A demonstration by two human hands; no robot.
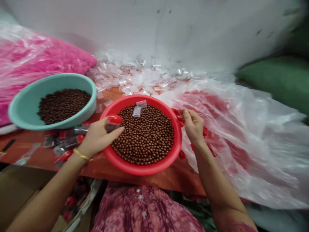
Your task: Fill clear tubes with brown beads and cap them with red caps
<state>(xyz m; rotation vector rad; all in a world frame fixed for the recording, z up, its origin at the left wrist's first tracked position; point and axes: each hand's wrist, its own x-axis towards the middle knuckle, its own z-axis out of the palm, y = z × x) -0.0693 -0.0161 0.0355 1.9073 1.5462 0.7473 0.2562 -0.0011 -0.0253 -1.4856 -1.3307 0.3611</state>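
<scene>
My left hand (101, 133) is closed around a small clear container with a red cap (114, 120) and dark contents, at the left rim of a red basin (108, 154). Brown glossy beads (145, 135) fill much of that basin, with two small clear plastic pieces (136, 111) on top. Beyond the basin's right rim, my right hand (194, 124) pinches at small red plastic caps (178, 112) by the mouth of a clear plastic bag (260, 141). Its fingertips partly hide what they grip.
A teal basin (16, 109) with darker beads stands at the left. In front of it lie filled red-capped containers (65, 141). Clear plastic pieces (145, 77) cover the back of the table. A pink-filled bag (60, 54) is behind, and an open cardboard box (24, 180) sits below the edge.
</scene>
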